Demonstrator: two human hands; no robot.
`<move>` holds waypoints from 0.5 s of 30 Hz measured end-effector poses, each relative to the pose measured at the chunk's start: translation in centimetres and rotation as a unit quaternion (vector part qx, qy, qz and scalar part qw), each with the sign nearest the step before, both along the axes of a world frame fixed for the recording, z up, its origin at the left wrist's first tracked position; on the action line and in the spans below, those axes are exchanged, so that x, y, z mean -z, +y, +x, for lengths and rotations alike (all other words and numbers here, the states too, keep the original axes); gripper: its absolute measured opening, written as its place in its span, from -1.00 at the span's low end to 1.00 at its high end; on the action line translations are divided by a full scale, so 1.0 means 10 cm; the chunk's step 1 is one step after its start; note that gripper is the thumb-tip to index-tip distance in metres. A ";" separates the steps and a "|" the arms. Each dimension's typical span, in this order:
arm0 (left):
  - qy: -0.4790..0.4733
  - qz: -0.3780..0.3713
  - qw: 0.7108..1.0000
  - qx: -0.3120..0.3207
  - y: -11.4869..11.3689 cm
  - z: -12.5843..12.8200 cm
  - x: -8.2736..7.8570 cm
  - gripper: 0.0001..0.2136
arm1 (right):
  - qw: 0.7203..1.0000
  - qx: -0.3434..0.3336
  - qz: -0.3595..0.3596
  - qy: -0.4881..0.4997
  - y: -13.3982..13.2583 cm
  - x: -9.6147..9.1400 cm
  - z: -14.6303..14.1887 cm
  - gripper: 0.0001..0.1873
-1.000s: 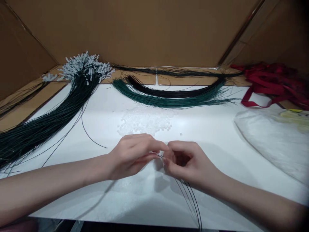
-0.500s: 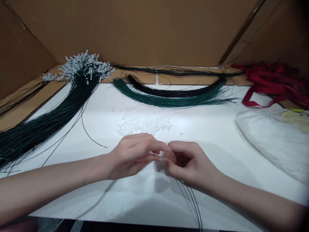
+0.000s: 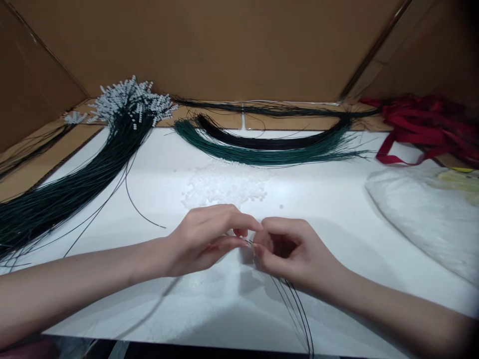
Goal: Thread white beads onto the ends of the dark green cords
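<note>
White tabletop (image 3: 337, 197): front edge runs just below both forearms; cardboard wall (image 3: 232, 50) shuts off the back. Most bare room is R of the R hand (image 3: 286, 244), up to the clear plastic bag (image 3: 422, 219), plus a strip btwn forearms & front edge. L side is tighter, w/ loose strands from the bead-tipped bundle (image 3: 93, 172) reaching nr the L forearm.

Thin dark wires (image 3: 306, 311) are in the R hand, pinched btwn thumb & finger. Short end points L to the L hand (image 3: 209, 239), at its thumb tip; tails emerge below the R hand, long axis running down & slightly R, bowed, past front edge. L hand: index & thumb slightly apart, index tip by R hand; can't tell if it grips.

Materials: small white beads (image 3: 226, 187) spread loose, glossy, just beyond L hand. Behind, green wire bundle (image 3: 269, 157) & black wire bundle (image 3: 262, 143), both curved, frayed ends. Red ribbon (image 3: 411, 132), flat fabric, heaped far R. Bag's crinkly.
</note>
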State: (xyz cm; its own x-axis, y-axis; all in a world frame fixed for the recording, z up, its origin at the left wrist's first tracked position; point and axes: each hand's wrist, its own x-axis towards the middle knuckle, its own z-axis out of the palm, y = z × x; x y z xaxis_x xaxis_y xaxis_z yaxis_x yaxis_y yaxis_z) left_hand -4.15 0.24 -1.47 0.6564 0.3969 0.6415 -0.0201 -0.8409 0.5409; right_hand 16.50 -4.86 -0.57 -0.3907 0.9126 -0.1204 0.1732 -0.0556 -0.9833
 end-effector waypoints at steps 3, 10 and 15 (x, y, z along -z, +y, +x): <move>0.007 -0.011 1.000 -0.003 0.00 -0.02 0.01 -0.73 | 1.000 -0.003 -0.002 0.000 0.00 0.00 0.00 -0.84; 0.004 -0.007 1.000 -0.003 0.00 -0.01 0.01 -0.75 | 1.000 -0.006 -0.004 -0.001 0.00 0.00 0.00 -0.83; -0.004 -0.009 1.000 0.007 0.01 0.00 0.00 -0.78 | 1.000 -0.008 0.000 0.003 0.00 -0.01 -0.01 -0.79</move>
